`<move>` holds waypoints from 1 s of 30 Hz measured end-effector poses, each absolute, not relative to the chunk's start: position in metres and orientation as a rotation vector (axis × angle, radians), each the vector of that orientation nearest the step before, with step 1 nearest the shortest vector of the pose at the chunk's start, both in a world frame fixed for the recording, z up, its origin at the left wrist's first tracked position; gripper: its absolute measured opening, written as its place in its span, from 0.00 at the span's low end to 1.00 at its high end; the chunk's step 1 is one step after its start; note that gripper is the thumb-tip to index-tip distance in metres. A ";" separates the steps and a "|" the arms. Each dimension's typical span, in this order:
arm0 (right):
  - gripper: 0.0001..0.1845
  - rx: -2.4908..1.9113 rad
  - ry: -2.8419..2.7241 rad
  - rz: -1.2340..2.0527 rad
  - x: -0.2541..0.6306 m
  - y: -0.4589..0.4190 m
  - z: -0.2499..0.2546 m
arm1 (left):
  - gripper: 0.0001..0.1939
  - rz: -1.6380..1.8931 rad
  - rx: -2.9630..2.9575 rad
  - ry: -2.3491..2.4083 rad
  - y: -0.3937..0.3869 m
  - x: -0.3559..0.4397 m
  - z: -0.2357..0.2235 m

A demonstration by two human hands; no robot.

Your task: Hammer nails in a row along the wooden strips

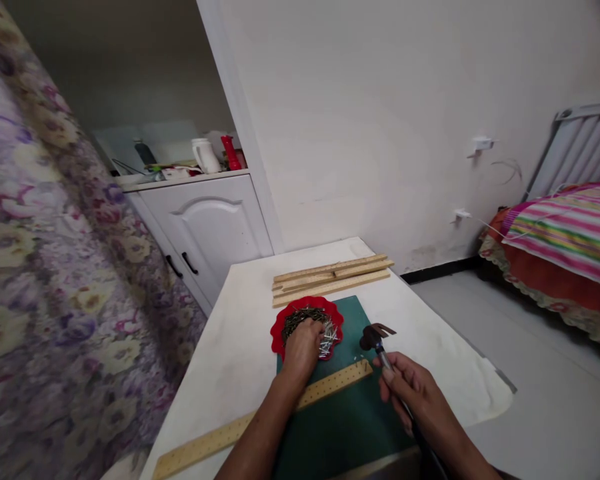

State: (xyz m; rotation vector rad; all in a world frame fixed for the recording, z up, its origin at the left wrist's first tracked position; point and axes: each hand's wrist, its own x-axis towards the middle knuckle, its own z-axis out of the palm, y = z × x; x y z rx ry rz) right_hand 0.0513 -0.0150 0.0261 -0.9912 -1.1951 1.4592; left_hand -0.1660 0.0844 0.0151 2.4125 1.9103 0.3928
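Note:
A red scalloped bowl (276,333) holds a heap of nails (329,338), dark ones at the left and silvery ones at the right. My left hand (304,343) reaches into it with curled fingers, their tips hidden among the nails. In my right hand (407,387) is a claw hammer (375,338), gripped by the handle with its head raised beside the board. Between my hands, a long wooden strip (330,385) lies slantwise, marked with rows of small dark dots. A few nails (363,364) stand up at its right end. My left forearm crosses above the strip.
Under the bowl and strip lies a dark green board (345,427) on a white-covered table (220,360). Several wooden strips (330,279) rest at the table's far end. A floral curtain (80,267) hangs at left, a white cabinet (215,227) stands behind, and a bed (570,247) is at right.

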 end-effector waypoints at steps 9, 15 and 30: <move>0.15 -0.967 -1.192 1.462 0.051 -0.012 0.022 | 0.10 0.315 2.518 2.003 0.076 -0.167 0.030; 0.14 -0.999 -1.187 1.434 0.048 -0.009 0.020 | 0.11 0.440 2.432 2.032 0.041 -0.170 0.045; 0.17 -0.998 -1.039 1.419 0.043 -0.009 0.017 | 0.05 1.035 1.778 1.323 -0.013 -0.114 0.032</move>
